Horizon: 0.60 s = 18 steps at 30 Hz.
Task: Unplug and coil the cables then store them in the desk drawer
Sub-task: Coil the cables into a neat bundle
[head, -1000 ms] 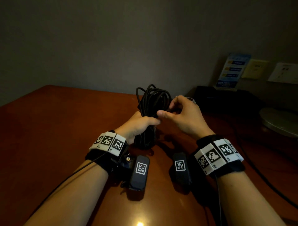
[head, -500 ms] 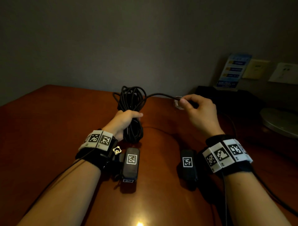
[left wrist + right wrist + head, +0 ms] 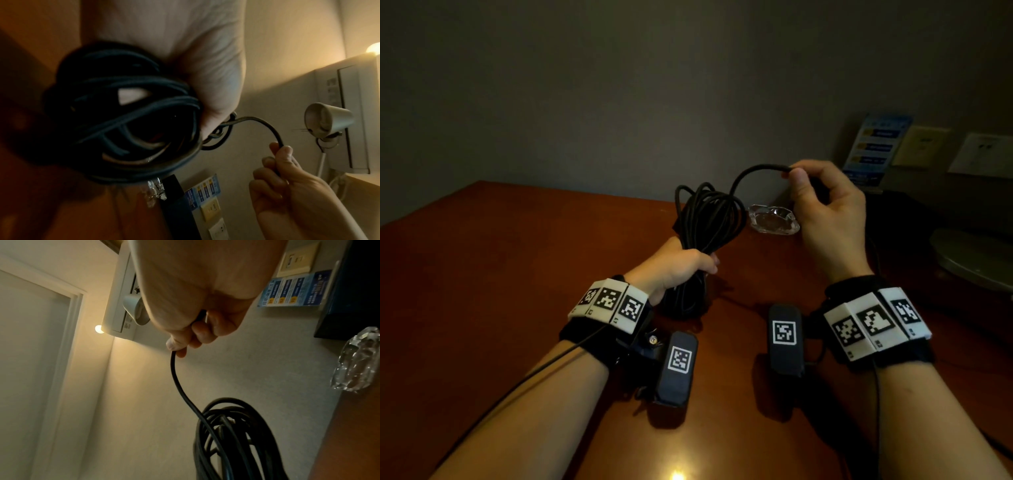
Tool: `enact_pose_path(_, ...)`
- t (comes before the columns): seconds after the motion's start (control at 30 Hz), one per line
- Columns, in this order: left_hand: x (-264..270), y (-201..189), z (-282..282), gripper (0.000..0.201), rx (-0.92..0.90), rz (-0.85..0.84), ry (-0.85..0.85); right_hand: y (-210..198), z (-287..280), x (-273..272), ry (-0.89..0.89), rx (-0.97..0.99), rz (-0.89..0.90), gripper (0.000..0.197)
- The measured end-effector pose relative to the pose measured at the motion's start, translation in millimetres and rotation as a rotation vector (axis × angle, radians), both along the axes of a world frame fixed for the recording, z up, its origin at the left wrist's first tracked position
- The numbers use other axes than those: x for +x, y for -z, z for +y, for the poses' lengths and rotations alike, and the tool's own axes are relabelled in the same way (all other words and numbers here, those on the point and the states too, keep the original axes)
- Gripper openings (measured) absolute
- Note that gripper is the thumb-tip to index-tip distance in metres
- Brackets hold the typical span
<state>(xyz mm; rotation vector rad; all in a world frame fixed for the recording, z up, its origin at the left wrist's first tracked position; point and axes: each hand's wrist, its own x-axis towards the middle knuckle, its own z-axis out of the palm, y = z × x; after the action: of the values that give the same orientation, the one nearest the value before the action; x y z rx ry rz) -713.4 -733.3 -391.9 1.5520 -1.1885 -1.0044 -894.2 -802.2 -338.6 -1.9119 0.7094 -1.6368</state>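
A black cable coil (image 3: 707,219) (image 3: 123,113) (image 3: 236,439) stands upright over the brown desk (image 3: 482,274). My left hand (image 3: 676,265) (image 3: 205,65) grips the bundle round its middle. From the top of the coil a loose end (image 3: 753,171) arcs up and to the right. My right hand (image 3: 822,209) (image 3: 287,186) (image 3: 197,324) pinches that end between thumb and fingers, raised above the coil. The drawer is not in view.
A clear glass ashtray (image 3: 774,221) (image 3: 357,361) sits on the desk just behind the coil. A black box (image 3: 900,212) with a blue leaflet (image 3: 873,150) stands at the back right, below wall sockets (image 3: 921,145). A grey lamp base (image 3: 976,257) lies at the right edge.
The right hand has lifted the loose cable end up and rightwards, away from the coil. The left hand has kept its grip on the bundle, which shifted slightly right.
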Motion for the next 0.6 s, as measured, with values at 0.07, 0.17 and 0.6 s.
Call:
enact_pose_path(0.07, -2, -1, 0, 0.012, 0.005, -0.013, -0.009, -1, 1, 1, -0.034, -0.005, -0.020, 0.012)
enact_pose_path(0.17, -4, -2, 1, 0.010, 0.026, -0.017, -0.019, -2, 1, 3, -0.063, -0.002, -0.042, 0.013)
enact_pose_path(0.6, -7, -7, 2, 0.061, 0.228, -0.231, 0.204, 4, -4, 12, -0.062, 0.106, -0.086, 0.012)
